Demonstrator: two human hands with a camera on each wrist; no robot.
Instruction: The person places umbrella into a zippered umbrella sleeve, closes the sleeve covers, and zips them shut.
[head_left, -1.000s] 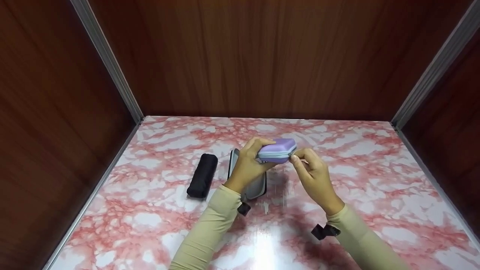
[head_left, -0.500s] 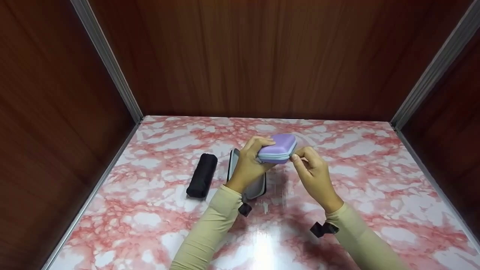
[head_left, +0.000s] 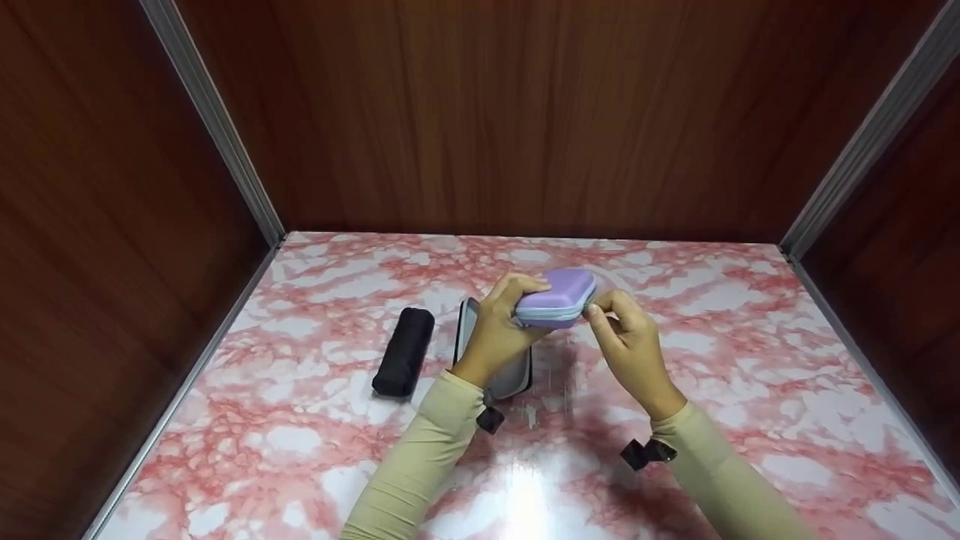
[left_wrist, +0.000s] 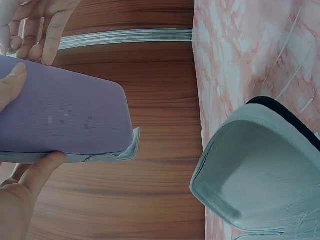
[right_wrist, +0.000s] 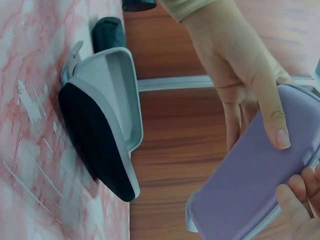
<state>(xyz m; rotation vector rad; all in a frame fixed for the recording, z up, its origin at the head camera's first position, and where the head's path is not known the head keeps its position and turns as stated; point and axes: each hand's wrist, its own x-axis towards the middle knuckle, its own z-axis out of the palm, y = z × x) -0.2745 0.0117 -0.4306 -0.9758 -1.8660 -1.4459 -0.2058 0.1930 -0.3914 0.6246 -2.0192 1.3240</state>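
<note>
My left hand grips a small purple zip case above the table, thumb on one face and fingers on the other. A pale blue zip runs round the case's edge, and the two halves look closed together on the side facing me. At the case's right corner the thumb and forefinger of my right hand pinch at the zip; the pull itself is hidden by the fingertips. In the left wrist view a loose pale flap sticks out at one end of the purple case.
Below my left hand an opened hard case, black outside with grey lining, stands on the red-and-white marbled table. Left of it lies a black, rounded oblong bundle. Dark wood panels enclose the back and sides.
The purple case has tipped so more of its upper face shows. My right hand has shifted slightly up and right, staying at the zip. Everything on the table has kept its place.
</note>
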